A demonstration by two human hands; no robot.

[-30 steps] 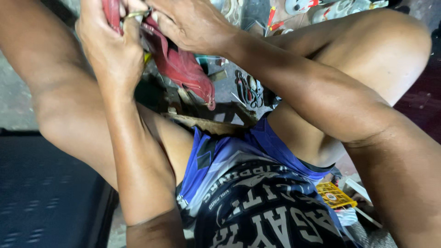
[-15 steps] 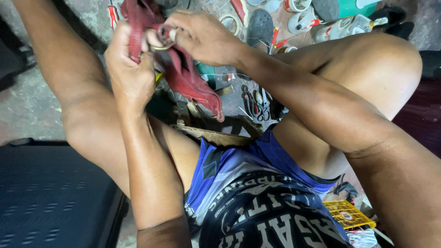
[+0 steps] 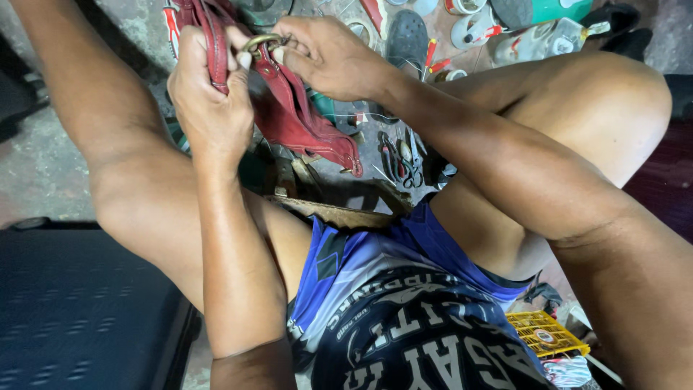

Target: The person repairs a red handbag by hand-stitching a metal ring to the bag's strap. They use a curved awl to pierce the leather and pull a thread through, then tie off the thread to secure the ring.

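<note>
While left hand [image 3: 209, 108] grips red strap [image 3: 303, 123], right hand [image 3: 325, 54] pinches its brass ring [image 3: 258, 43]

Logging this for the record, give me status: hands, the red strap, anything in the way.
Left hand gripping red strap. Right hand fingers on brass ring. Pliers and clutter on floor below, nothing blocking.

arms: bare, no sleeves, no watch or rings seen
left hand [image 3: 209, 108]: bare, no glove
right hand [image 3: 328, 58]: bare, no glove
shorts: shiny blue-and-black sports shorts [image 3: 404, 318], white block lettering, near centre
legs: bare from thigh down
</note>
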